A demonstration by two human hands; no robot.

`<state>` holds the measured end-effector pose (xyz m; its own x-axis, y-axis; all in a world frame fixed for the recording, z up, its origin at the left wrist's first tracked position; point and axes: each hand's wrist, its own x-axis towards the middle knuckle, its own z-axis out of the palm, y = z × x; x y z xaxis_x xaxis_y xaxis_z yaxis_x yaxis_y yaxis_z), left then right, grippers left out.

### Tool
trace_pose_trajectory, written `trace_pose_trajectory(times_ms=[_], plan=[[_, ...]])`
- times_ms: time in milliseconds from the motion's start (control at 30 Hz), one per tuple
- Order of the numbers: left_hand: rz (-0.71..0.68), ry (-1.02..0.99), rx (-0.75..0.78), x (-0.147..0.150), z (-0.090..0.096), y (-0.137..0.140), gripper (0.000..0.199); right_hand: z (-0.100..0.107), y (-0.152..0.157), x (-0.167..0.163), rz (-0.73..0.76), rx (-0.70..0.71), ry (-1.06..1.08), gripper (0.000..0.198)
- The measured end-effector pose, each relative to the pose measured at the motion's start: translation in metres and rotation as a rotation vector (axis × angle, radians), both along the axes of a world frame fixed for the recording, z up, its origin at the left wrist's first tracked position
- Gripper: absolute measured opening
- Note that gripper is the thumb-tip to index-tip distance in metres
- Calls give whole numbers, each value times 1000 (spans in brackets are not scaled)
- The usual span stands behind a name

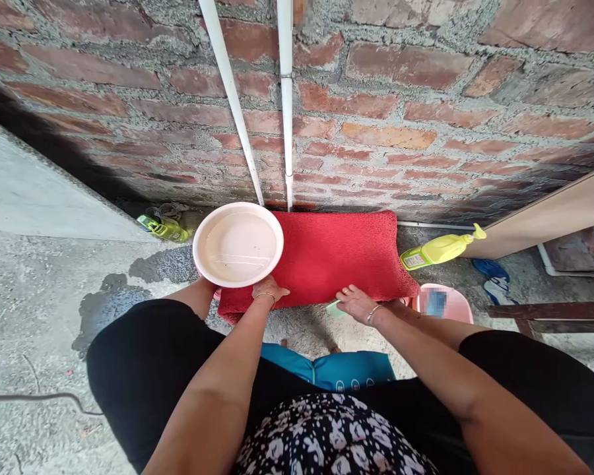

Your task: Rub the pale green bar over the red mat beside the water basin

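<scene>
A red, textured mat or cloth [339,254] is spread in front of me by the wall. On its left side a pale pink basin [237,247] holds clear water. My left hand [268,289] rests on the near edge of the red cloth, right by the basin's rim. Its thumb stretches to the right, while the basin partly hides the other fingers. At the cloth's front edge, my right hand [359,303] is closed around a pale green object [334,308]. Only a flat end of that object shows, so its kind is unclear.
A yellow pump bottle [438,251] leans right of the cloth, above a pink tub [450,303]. Left stands a yellow-green bottle [165,229]. White pipes [287,132] run down the brick wall. Blue slippers [495,280] and a wooden bench [549,311] lie farther right.
</scene>
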<state>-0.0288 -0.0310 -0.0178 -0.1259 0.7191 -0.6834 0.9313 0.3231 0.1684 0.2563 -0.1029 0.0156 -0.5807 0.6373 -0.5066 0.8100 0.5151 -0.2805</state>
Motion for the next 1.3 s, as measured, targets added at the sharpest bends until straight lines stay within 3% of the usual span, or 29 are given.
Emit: trace_pose_trajectory(times_ms=[133, 233, 333, 533, 633, 700, 800, 933, 1000, 1100, 1200, 1300], plan=[[9, -6, -17, 0, 3, 0, 90, 10, -5, 55, -26, -68, -244, 26], [15, -11, -8, -1, 3, 1, 79, 17, -8, 61, -4, -53, -373, 37], [62, 13, 16, -1, 0, 2, 63, 24, -5, 23, -12, 24, -288, 44], [101, 34, 1, -4, -5, 3, 50, 17, 14, -114, 72, 104, -4, 32], [105, 34, -9, -5, -5, 3, 49, 7, 22, -142, 67, 86, 20, 36], [110, 34, -11, -5, -4, 3, 48, 4, 23, -128, 42, 66, 10, 40], [122, 34, -13, -3, -1, 3, 48, 7, 20, -75, -52, 43, -51, 40], [118, 26, -4, 1, 5, 2, 45, 17, 17, -17, -389, 75, -153, 34], [106, 25, 1, 3, 10, 2, 43, 16, 19, -21, -575, 99, -123, 33], [84, 36, 1, 6, 17, 1, 45, 7, 28, -64, -712, 97, -17, 35], [67, 48, 9, 5, 21, -1, 58, -5, 40, -109, -665, 109, 32, 36], [57, 44, 21, 2, 20, -2, 78, -13, 47, -111, -598, 157, 29, 35]])
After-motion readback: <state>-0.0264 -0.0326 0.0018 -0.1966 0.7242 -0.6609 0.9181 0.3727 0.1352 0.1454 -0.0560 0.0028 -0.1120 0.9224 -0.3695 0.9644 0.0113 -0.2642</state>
